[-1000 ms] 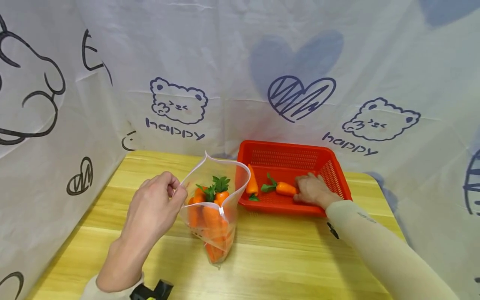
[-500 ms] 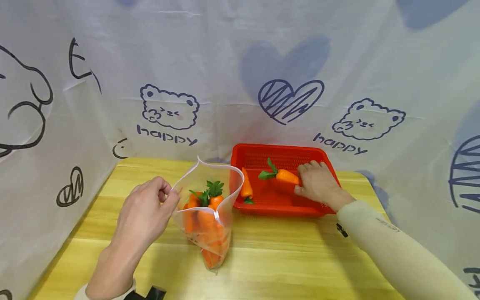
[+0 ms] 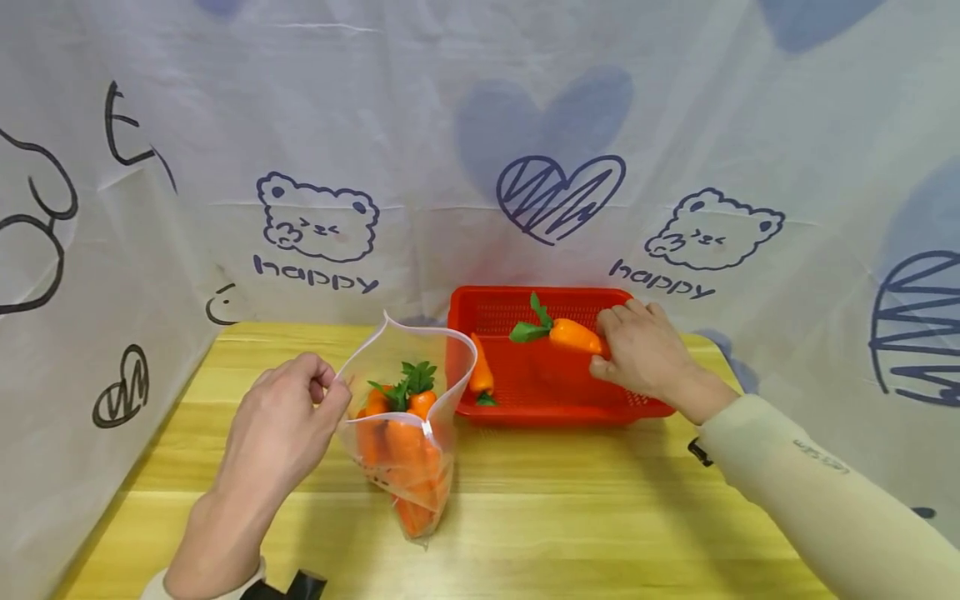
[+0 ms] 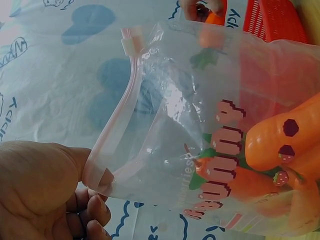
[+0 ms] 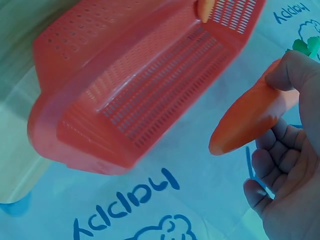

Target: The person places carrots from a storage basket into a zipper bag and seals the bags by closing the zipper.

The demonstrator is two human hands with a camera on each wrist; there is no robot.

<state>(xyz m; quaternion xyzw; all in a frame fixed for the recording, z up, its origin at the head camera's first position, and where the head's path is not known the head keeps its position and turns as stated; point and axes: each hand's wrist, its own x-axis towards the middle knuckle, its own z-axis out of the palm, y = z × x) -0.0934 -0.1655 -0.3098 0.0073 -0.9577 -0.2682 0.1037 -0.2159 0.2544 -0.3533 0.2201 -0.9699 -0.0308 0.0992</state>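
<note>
My left hand (image 3: 288, 421) pinches the left edge of a clear zip bag (image 4: 165, 100) by its opening, thumb against fingers. The bag's mouth gapes, and several orange carrots (image 3: 408, 450) with green leaves stand inside, tips down. Over the red basket (image 3: 540, 412), my right hand (image 3: 652, 350) grips another carrot (image 3: 573, 335) by its body, its leaves pointing left. In the right wrist view that carrot (image 5: 250, 115) lies between thumb and fingers, raised above the basket. One more carrot (image 3: 482, 367) lies at the basket's left end.
A light wooden table (image 3: 570, 517) bears the bag and the basket. Behind it and at the sides hangs a pale cloth (image 3: 435, 125) printed with bears and hearts. The basket stands at the table's back, right of the bag.
My right hand has gripped the carrot in the basket and lifted it up. My left hand still pinches the bag's edge. The head view has shifted a little to the right.
</note>
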